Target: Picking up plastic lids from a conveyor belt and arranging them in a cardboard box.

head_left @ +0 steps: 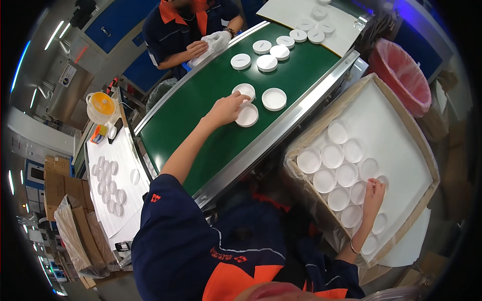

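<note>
Over the green conveyor belt (196,125), my left hand (226,109) pinches the edge of a shallow white round lid (244,89), its hollow side up. Two more such lids lie hollow side up close by: one lid (247,116) just under my fingers and another lid (274,100) to the right. My right hand (374,193) reaches into a lined carton (401,120) at the right, its fingers closed at the edge of a white lid (383,181). Several matching lids (332,156) lie in rows around that hand.
Farther up the belt are several white discs (267,63) with dark print. Across the belt a person (186,40) handles a white cloth (213,44). A pink-lined bin (401,75) stands behind the carton. On the left, a side table (120,226) bears more discs (108,183).
</note>
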